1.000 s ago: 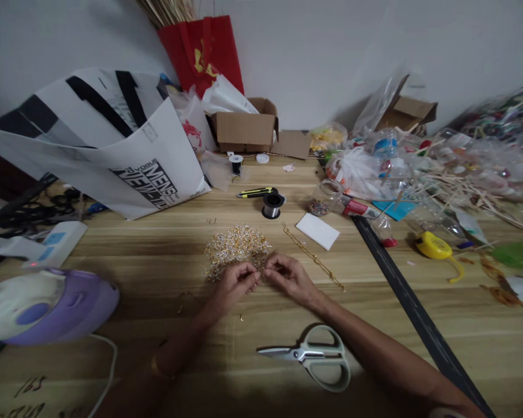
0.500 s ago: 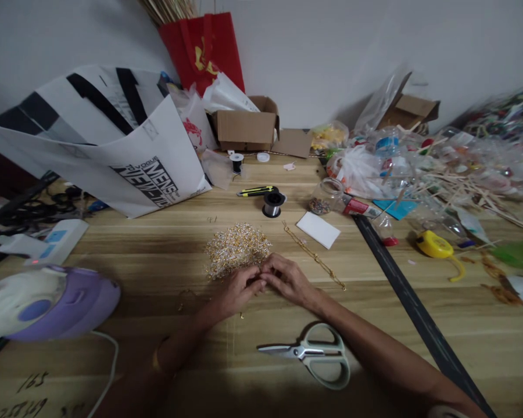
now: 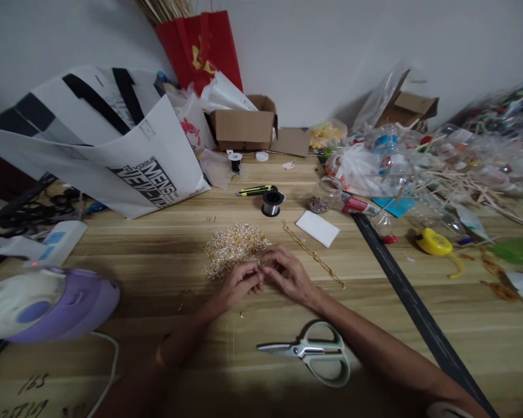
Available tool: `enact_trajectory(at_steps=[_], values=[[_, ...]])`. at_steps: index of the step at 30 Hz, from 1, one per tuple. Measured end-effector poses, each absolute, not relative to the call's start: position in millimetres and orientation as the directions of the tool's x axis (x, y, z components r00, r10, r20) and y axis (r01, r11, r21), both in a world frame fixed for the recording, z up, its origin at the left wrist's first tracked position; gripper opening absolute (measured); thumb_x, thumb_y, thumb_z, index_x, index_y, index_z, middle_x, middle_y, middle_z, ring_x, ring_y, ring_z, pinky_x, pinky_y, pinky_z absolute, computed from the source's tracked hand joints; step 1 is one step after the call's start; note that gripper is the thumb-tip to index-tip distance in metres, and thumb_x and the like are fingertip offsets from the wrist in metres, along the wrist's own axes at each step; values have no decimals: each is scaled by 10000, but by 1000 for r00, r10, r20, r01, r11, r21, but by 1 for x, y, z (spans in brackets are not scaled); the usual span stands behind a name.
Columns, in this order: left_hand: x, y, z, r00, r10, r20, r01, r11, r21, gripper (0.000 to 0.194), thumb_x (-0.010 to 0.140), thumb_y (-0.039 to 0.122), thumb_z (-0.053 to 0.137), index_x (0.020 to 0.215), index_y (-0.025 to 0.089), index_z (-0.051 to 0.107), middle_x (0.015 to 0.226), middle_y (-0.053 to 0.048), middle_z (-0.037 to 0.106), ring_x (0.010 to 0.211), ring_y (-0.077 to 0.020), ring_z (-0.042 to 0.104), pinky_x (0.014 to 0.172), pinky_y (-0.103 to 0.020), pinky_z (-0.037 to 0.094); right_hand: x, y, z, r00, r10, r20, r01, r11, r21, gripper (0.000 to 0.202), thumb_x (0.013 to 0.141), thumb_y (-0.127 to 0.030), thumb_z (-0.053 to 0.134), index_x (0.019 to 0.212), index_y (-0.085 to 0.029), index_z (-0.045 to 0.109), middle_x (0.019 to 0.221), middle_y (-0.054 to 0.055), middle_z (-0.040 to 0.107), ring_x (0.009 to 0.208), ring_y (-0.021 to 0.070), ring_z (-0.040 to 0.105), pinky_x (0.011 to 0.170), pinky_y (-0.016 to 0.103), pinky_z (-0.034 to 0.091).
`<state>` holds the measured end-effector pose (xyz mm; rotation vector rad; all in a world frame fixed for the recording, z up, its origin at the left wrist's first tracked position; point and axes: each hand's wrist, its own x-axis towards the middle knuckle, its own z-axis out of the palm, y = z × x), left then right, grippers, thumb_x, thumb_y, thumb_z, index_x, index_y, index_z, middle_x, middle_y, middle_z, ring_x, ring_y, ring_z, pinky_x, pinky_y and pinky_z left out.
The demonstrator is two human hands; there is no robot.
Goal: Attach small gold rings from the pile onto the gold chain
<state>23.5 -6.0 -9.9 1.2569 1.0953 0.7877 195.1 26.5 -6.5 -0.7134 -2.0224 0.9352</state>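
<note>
My left hand (image 3: 240, 283) and my right hand (image 3: 290, 274) meet fingertip to fingertip just in front of a heap of small gold and clear beads (image 3: 235, 248). Both are closed in a pinch; what they hold is too small to make out. A thin clear thread (image 3: 234, 337) lies on the table below my left hand, near a tiny gold piece (image 3: 242, 314). To the right of my right hand rests a gold chain (image 3: 316, 256). Scissors (image 3: 314, 353) with pale handles lie close in front, blades pointing left.
Behind the beads are a wire spool (image 3: 272, 204), a utility knife (image 3: 257, 190), a jar of beads (image 3: 325, 196) and a white card (image 3: 317, 228). A yellow tape measure (image 3: 433, 241) and plastic clutter stand right. A purple-and-white appliance (image 3: 65, 305) and a large paper bag (image 3: 157, 157) stand left.
My fingertips have shifted slightly; the right fingers are a little more raised and the left fingers curl more beneath. The objects on the table stay where they were.
</note>
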Motion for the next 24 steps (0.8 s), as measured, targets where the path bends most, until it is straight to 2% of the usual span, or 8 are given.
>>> enact_trajectory(at_steps=[2,6,11,13,18,24], values=[[22,-5,-4,305,923,-235,79,221,972,268,741,396,565,680,136,541,586,1,571,519,-92,513,516,-202,398,196,27,-5,-464,764,448,173,574,-800,186,864,-239,519,1036,-184,565,1076,108,527,816,163,534,676,290,461],[19,-4,3,288,924,-250,49,247,968,279,733,402,570,664,133,559,608,-7,586,528,-89,512,521,-202,396,198,29,-7,-460,752,472,182,601,-778,184,853,-227,528,1028,-193,574,1007,94,531,754,154,526,633,285,463],[18,-4,0,301,926,-228,52,222,974,283,737,402,572,660,130,574,601,-2,571,535,-88,506,527,-203,395,197,30,-13,-567,690,449,159,627,-762,193,876,-227,501,1050,-191,577,997,95,563,899,183,549,752,317,468],[18,-4,-1,301,927,-222,49,217,975,283,734,405,573,660,131,571,598,-1,570,531,-86,504,522,-202,391,196,30,-14,-589,672,450,154,639,-753,168,885,-231,488,1014,-188,587,975,92,580,915,186,550,779,323,459],[18,-4,2,286,931,-225,54,219,974,289,721,411,581,653,131,571,597,-3,576,527,-88,503,517,-203,394,197,30,-13,-592,682,430,183,633,-752,123,886,-232,492,866,-169,596,822,64,579,785,162,547,699,284,446],[19,-4,3,225,946,-233,70,223,972,275,706,391,600,634,126,588,576,0,568,541,-93,501,530,-203,392,196,28,-12,-599,662,451,182,660,-729,127,891,-216,473,833,-168,575,798,59,567,760,155,536,677,274,436]])
